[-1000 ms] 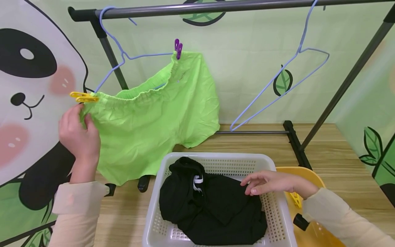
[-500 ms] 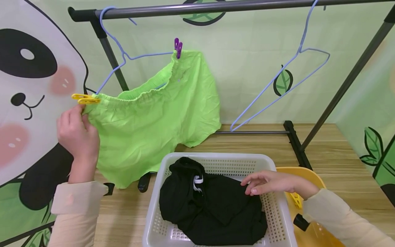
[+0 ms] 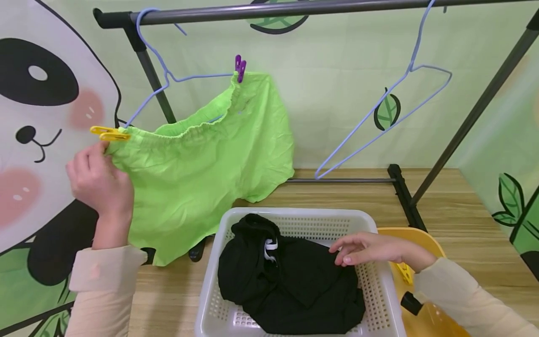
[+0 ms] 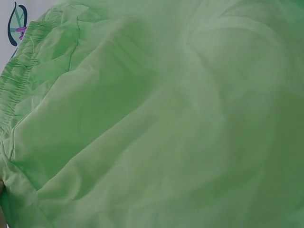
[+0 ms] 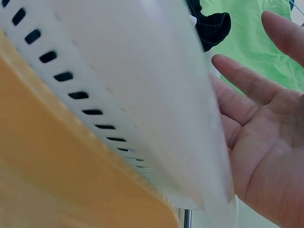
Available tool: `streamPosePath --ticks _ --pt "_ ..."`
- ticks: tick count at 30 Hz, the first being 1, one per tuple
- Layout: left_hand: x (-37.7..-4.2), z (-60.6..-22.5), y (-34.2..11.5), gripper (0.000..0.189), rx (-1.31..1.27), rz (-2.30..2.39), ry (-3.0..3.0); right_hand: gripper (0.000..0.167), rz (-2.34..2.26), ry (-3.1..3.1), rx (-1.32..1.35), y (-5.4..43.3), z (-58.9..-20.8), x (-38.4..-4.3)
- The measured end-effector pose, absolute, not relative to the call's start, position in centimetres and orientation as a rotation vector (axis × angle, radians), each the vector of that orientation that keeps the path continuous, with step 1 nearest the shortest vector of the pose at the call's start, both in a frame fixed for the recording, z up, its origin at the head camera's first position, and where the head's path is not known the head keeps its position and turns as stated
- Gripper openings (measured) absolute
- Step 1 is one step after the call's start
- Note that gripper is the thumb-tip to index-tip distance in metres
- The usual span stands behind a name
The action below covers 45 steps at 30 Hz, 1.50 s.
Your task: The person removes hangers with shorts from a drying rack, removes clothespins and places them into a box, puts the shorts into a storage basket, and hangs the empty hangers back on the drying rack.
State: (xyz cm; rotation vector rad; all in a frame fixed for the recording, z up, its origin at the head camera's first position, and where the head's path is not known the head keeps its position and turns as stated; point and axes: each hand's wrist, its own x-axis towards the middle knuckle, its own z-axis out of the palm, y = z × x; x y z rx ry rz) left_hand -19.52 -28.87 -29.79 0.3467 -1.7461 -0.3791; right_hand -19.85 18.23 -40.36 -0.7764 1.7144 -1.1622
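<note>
Bright green shorts (image 3: 189, 173) hang by the waistband from a blue hanger (image 3: 168, 77). A purple clothespin (image 3: 240, 69) clips their far corner, and a yellow clothespin (image 3: 110, 133) the near left one. Just below the yellow clothespin, my left hand (image 3: 101, 182) pinches the edge of the shorts. Green cloth (image 4: 142, 123) fills most of the left wrist view. My right hand (image 3: 375, 248) lies relaxed over the right rim of a white basket (image 3: 294, 213), fingers loose and holding nothing. Black clothing (image 3: 294, 285) with a white drawstring lies in the basket.
A second blue hanger (image 3: 385, 96) hangs bare from the dark rail (image 3: 294, 9) on the right. Beside the basket, under my right forearm, stands an orange tub (image 3: 425, 238) with a yellow clothespin (image 3: 405, 272) in it. The rack's foot (image 3: 406, 196) rests on the wooden table.
My left hand has drawn the shorts' corner, with the yellow clothespin, slightly left; the purple clothespin and hanger shifted left too. The right hand has stayed still.
</note>
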Motion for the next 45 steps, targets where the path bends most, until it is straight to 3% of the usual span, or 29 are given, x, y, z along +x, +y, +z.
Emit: streamPosePath --ticks 20,45 --pt "-20.1 -28.3 -28.7 0.025 0.381 -0.429 -1.635 0.049 -1.175 1.69 -0.776 18.2 -40.3 -19.9" --pt "-18.3 -26.9 -28.7 0.021 0.274 -0.489 -1.563 0.047 -1.162 1.72 -0.77 18.0 -40.4 -19.9"
